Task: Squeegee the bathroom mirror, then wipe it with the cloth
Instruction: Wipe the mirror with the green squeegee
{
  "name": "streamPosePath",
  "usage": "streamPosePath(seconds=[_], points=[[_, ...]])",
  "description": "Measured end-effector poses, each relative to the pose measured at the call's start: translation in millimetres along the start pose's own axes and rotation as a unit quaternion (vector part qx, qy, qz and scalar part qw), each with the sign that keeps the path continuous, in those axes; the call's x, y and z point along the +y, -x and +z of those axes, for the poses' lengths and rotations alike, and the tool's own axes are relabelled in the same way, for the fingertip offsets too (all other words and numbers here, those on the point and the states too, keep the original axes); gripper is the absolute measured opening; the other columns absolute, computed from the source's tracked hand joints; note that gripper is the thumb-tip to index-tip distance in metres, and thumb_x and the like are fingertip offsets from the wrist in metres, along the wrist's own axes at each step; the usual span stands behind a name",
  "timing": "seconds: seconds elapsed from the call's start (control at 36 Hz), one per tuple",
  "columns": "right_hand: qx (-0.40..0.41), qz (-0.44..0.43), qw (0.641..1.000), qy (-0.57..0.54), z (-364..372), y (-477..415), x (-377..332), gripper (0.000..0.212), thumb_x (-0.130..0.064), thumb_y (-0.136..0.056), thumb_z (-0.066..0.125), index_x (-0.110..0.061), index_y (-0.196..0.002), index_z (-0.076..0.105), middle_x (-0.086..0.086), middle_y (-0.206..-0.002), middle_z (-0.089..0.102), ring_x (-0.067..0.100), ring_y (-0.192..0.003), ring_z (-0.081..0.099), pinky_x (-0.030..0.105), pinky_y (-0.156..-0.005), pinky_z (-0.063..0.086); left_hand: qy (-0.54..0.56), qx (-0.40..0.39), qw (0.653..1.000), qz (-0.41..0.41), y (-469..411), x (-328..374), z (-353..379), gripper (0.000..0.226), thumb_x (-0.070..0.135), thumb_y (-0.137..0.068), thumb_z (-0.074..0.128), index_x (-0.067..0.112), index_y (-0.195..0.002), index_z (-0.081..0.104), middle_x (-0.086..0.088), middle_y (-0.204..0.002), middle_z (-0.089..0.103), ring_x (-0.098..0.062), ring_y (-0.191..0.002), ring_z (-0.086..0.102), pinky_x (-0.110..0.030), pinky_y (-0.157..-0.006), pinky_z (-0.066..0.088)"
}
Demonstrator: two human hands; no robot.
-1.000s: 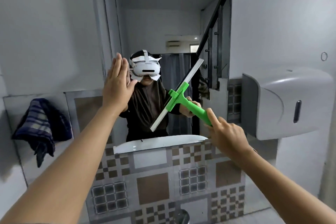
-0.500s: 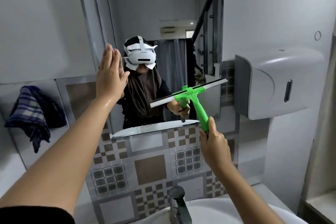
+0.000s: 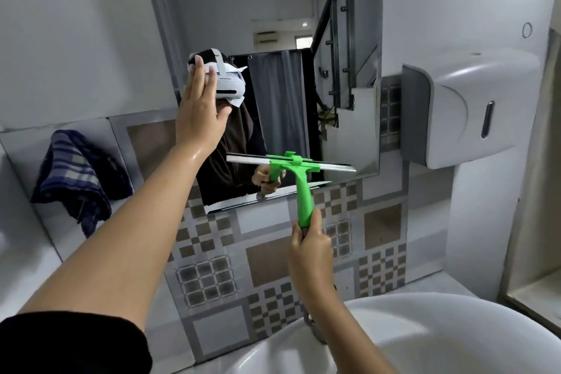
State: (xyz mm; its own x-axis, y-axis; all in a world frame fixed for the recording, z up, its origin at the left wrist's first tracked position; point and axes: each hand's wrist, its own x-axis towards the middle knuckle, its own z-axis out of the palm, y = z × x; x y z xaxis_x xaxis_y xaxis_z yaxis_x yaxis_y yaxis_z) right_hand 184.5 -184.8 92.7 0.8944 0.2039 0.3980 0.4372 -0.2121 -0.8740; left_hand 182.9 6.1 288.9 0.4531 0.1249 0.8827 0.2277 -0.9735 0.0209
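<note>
The bathroom mirror (image 3: 273, 24) hangs on the wall above the patterned tiles. My right hand (image 3: 309, 240) grips the lower end of the green squeegee (image 3: 303, 191). Its blade lies level against the mirror's lower part, just above the bottom edge. My left hand (image 3: 200, 118) rests flat on the mirror's left side, fingers together and straight, holding nothing. A blue checked cloth (image 3: 76, 176) lies draped on the ledge at the left, away from both hands.
A white paper dispenser (image 3: 464, 109) juts from the wall right of the mirror. The white sink basin (image 3: 440, 337) is below, with the tap mostly hidden behind my right forearm. A patterned tile backsplash (image 3: 273, 258) runs under the mirror.
The squeegee blade has turned from steeply tilted to level and moved down to the mirror's lower edge. My view has tipped downward, bringing the sink in. My left hand stays on the mirror.
</note>
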Motion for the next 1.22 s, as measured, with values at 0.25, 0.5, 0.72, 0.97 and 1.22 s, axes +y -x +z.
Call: streamPosePath(seconds=[0.25, 0.5, 0.72, 0.97, 1.22], points=[[-0.028, -0.025, 0.991, 0.127, 17.7, 27.9, -10.4, 0.046, -0.026, -0.098, 0.038, -0.017, -0.140, 0.020, 0.009, -0.084, 0.064, 0.025, -0.073, 0.061, 0.038, -0.059, 0.052, -0.005, -0.012, 0.999, 0.030, 19.5, -6.3, 5.9, 0.068, 0.012, -0.090, 0.056, 0.005, -0.145, 0.018, -0.011, -0.157, 0.004, -0.028, -0.144, 0.007, -0.041, -0.116, 0.019], [-0.058, -0.144, 0.943, 0.295, -6.3, 20.3, -11.6, 0.047, -0.020, -0.099, 0.036, -0.014, -0.142, 0.017, 0.007, -0.087, 0.063, 0.019, -0.059, 0.053, 0.029, -0.048, 0.041, -0.002, -0.034, 0.999, 0.005, 53.4, 0.0, 17.5, 0.072, 0.014, -0.090, 0.055, 0.008, -0.147, 0.012, -0.012, -0.157, 0.001, -0.028, -0.144, 0.002, -0.037, -0.116, 0.007], [-0.069, -0.222, 0.902, 0.364, -38.7, -10.7, 9.0, 0.046, -0.022, -0.099, 0.037, -0.014, -0.142, 0.022, 0.008, -0.091, 0.065, 0.013, -0.047, 0.044, 0.019, -0.037, 0.020, -0.008, -0.030, 0.999, -0.032, 69.9, 8.5, 30.5, 0.071, 0.014, -0.091, 0.054, 0.007, -0.147, 0.012, -0.013, -0.157, 0.002, -0.027, -0.145, 0.002, -0.043, -0.118, 0.010], [-0.056, -0.226, 0.910, 0.344, -85.2, -49.8, 55.7, 0.048, -0.024, -0.092, 0.052, -0.009, -0.135, 0.037, 0.012, -0.079, 0.067, 0.026, -0.047, 0.057, 0.035, -0.042, 0.051, -0.003, 0.002, 0.997, -0.077, 86.1, 21.0, 46.8, 0.068, 0.014, -0.093, 0.052, 0.010, -0.147, 0.011, -0.014, -0.157, 0.004, -0.029, -0.144, 0.005, -0.046, -0.117, 0.015], [-0.053, -0.178, 0.930, 0.318, -110.6, -58.4, 94.0, 0.044, -0.025, -0.096, 0.044, -0.010, -0.136, 0.034, 0.015, -0.090, 0.066, 0.032, -0.063, 0.057, 0.034, -0.053, 0.040, -0.005, -0.011, 0.995, -0.101, 104.6, 32.7, 56.9, 0.071, 0.016, -0.092, 0.054, 0.011, -0.148, 0.010, -0.014, -0.157, 0.001, -0.027, -0.144, 0.002, -0.038, -0.117, 0.013]])
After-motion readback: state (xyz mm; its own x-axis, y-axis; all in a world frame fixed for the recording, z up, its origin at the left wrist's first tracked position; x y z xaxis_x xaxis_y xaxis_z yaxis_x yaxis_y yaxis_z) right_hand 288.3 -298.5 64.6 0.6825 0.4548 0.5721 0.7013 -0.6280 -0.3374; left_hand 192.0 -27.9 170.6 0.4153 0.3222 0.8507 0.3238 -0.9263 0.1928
